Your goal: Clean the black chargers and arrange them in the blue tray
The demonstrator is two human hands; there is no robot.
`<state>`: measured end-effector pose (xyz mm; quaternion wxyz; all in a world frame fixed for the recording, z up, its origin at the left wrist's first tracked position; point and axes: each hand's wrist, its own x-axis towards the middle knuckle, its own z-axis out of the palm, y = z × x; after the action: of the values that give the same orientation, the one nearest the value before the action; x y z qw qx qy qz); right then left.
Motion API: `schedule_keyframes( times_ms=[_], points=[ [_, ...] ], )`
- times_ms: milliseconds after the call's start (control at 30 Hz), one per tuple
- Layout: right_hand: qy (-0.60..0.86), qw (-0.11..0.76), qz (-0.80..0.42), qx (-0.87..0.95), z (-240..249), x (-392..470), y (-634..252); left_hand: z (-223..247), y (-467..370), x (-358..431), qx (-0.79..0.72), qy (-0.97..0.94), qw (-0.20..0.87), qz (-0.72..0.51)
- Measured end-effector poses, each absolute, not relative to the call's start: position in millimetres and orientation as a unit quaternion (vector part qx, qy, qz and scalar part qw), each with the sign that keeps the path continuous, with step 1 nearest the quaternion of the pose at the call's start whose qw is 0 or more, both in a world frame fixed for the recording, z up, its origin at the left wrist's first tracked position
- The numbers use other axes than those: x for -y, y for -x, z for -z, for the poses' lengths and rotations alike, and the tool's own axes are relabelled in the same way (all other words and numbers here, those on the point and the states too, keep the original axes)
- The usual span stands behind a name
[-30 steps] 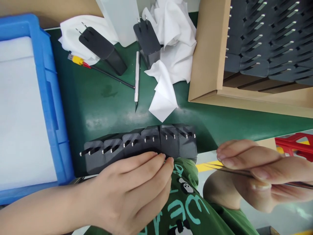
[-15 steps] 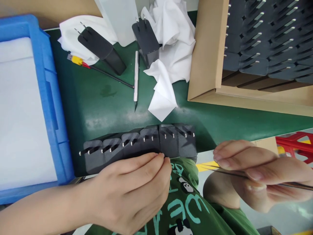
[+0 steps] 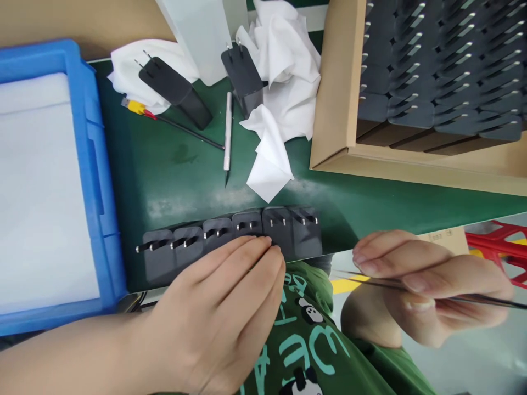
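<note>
Fingers of the right hand (image 3: 444,280) pinch slim tweezers (image 3: 387,282); the left hand (image 3: 230,312) bunches over the adapter row (image 3: 218,241) at the counter's (image 3: 185,175) near edge (its grip's hidden; can't tell). Seemingly a steadying step; bringing tips leftward would call for care.

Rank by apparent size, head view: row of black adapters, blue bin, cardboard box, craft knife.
1. Blue bin and cardboard box: too close to rank; both cut off by the frame.
2. Row of black adapters, partly hidden by the left hand.
3. Craft knife.
</note>
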<state>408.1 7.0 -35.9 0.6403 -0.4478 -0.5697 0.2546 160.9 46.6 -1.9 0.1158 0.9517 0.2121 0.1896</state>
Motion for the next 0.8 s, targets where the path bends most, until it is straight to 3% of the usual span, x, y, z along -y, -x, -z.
schedule_keyframes(
  times_ms=[100,400,800],
  points=[
    [0.381,0.700,-0.250,0.551,40.1,-7.1,-407.7,-0.7,-169.1,-46.5,-0.208,-0.953,0.101,-0.198],
    [0.351,0.666,-0.269,0.601,49.4,10.0,-432.6,-16.0,-186.0,-48.7,-0.197,-0.967,0.021,-0.160],
    [0.429,0.734,-0.245,0.466,41.0,21.5,-410.7,-28.2,-211.8,-38.5,-0.166,-0.978,-0.107,-0.074]
  ],
)
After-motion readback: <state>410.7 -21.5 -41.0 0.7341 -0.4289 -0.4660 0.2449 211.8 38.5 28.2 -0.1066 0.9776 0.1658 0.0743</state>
